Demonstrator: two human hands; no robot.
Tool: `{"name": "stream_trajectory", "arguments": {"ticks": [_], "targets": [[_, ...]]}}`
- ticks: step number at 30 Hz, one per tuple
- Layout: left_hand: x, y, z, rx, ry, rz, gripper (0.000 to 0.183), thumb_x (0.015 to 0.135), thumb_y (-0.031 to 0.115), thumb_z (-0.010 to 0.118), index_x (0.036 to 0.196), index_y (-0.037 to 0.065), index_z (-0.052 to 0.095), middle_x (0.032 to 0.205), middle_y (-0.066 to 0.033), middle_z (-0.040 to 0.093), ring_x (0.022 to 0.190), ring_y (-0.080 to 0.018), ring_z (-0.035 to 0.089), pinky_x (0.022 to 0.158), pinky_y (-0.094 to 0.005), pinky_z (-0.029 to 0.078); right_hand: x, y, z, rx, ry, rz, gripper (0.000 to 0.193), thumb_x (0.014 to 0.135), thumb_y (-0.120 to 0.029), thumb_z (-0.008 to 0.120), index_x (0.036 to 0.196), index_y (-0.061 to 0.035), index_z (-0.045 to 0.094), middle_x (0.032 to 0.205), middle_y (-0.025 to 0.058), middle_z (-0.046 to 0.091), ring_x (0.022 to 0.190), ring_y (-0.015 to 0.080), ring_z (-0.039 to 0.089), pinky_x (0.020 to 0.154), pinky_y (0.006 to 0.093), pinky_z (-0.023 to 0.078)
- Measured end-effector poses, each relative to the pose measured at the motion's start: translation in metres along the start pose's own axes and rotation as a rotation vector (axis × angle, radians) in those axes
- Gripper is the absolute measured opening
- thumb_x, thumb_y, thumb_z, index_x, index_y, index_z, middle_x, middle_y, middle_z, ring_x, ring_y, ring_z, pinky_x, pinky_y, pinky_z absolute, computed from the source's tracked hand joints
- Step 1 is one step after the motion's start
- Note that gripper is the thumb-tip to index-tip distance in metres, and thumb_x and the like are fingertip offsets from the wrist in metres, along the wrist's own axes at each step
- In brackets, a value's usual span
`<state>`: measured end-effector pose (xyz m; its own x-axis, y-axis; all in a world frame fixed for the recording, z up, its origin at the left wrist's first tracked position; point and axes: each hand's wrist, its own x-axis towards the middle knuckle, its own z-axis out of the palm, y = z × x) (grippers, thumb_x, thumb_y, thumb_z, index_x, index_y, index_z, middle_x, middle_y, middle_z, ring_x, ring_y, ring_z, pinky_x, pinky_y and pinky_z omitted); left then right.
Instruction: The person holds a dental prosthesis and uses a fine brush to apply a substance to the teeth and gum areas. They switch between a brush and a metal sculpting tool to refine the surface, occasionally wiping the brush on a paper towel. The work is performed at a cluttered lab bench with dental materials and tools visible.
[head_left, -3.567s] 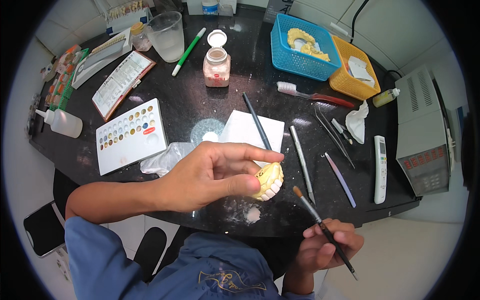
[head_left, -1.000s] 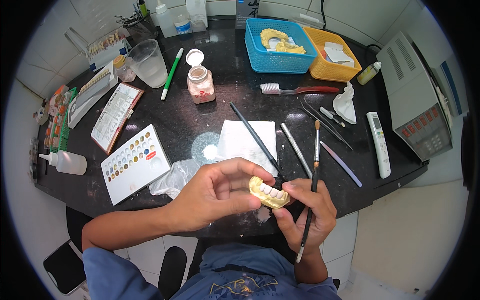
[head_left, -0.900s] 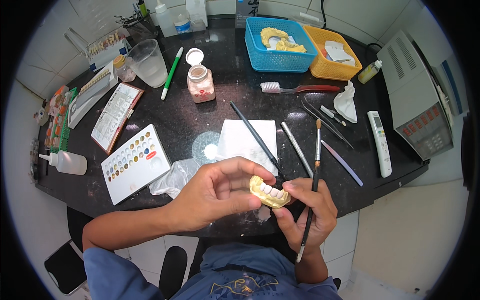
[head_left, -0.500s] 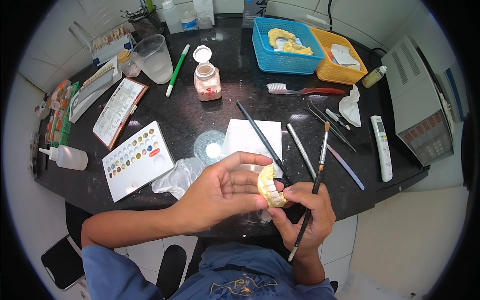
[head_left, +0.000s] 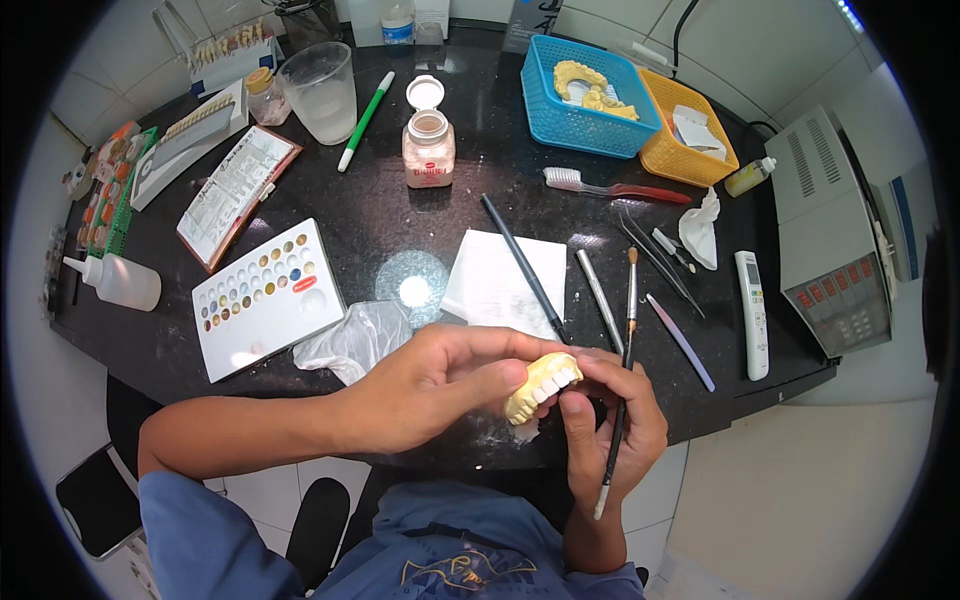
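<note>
- left hand [head_left: 415, 392] is pinching the yellow dental model [head_left: 530, 388], up over the black surface [head_left: 500, 145] near its front edge
- right hand [head_left: 641, 412] pinches the other end, brush [head_left: 629, 340] gripped too

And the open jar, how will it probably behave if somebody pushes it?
The jar would probably slide before it tips: its body looks broad and the black table looks smooth. The raised lid may wobble, as it seems hinged at the rim. If tipped, the jar might spill, since its top is open.
</note>
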<state>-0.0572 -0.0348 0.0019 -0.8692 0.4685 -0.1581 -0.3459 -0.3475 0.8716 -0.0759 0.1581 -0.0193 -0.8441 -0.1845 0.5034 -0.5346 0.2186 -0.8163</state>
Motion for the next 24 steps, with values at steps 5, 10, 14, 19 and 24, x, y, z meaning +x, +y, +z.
{"name": "stream_trajectory", "arguments": {"ticks": [5, 10, 14, 19, 24], "targets": [[0.0, -0.003, 0.006, -0.177, 0.055, -0.044, 0.038, 0.101, 0.024, 0.044, 0.124, -0.004, 0.052, 0.102, -0.0085, 0.062, 0.089, -0.0122, 0.061, 0.083, -0.0264, 0.05, -0.004, -0.001, -0.006, -0.04, -0.019, 0.022, 0.024, 0.073, -0.004, 0.077, 0.092, -0.0007, 0.064, 0.081, 0.0113, 0.066, 0.061, 0.0121, 0.058, 0.052, 0.0226, 0.043], [0.001, -0.004, 0.001, -0.188, 0.076, -0.094, 0.037, 0.1, 0.025, 0.046, 0.122, -0.005, 0.052, 0.101, -0.0075, 0.062, 0.085, -0.0101, 0.06, 0.076, -0.0241, 0.051, -0.005, -0.003, -0.003, -0.02, 0.006, 0.025, 0.024, 0.072, -0.008, 0.08, 0.088, -0.0015, 0.064, 0.075, 0.0092, 0.064, 0.057, 0.0109, 0.057, 0.048, 0.0216, 0.042], [0.0, 0.001, 0.003, 0.0, 0.05, -0.108, 0.042, 0.093, 0.018, 0.06, 0.128, -0.003, 0.05, 0.107, -0.0098, 0.063, 0.086, -0.0095, 0.061, 0.071, -0.0224, 0.051, -0.007, -0.002, -0.004, -0.046, 0.0, -0.019, 0.025, 0.072, -0.011, 0.081, 0.086, -0.0019, 0.063, 0.074, 0.0091, 0.064, 0.056, 0.0114, 0.058, 0.047, 0.022, 0.043], [-0.004, 0.006, 0.009, 0.087, 0.146, -0.12, 0.037, 0.089, 0.013, 0.065, 0.122, -0.002, 0.055, 0.101, -0.0075, 0.064, 0.078, -0.0067, 0.06, 0.062, -0.0187, 0.05, -0.006, -0.003, -0.001, -0.078, -0.03, -0.076, 0.029, 0.069, -0.015, 0.084, 0.086, -0.0026, 0.063, 0.074, 0.0098, 0.064, 0.056, 0.0125, 0.059, 0.047, 0.0225, 0.044], [-0.005, 0.006, 0.01, 0.204, 0.22, -0.038, 0.03, 0.09, 0.011, 0.063, 0.116, -0.003, 0.059, 0.098, -0.0066, 0.065, 0.077, -0.0061, 0.059, 0.061, -0.0178, 0.048, -0.005, -0.004, -0.001, -0.11, -0.056, -0.123, 0.028, 0.077, -0.024, 0.078, 0.087, -0.0028, 0.063, 0.073, 0.0105, 0.064, 0.058, 0.0152, 0.06, 0.048, 0.0238, 0.045]]}}
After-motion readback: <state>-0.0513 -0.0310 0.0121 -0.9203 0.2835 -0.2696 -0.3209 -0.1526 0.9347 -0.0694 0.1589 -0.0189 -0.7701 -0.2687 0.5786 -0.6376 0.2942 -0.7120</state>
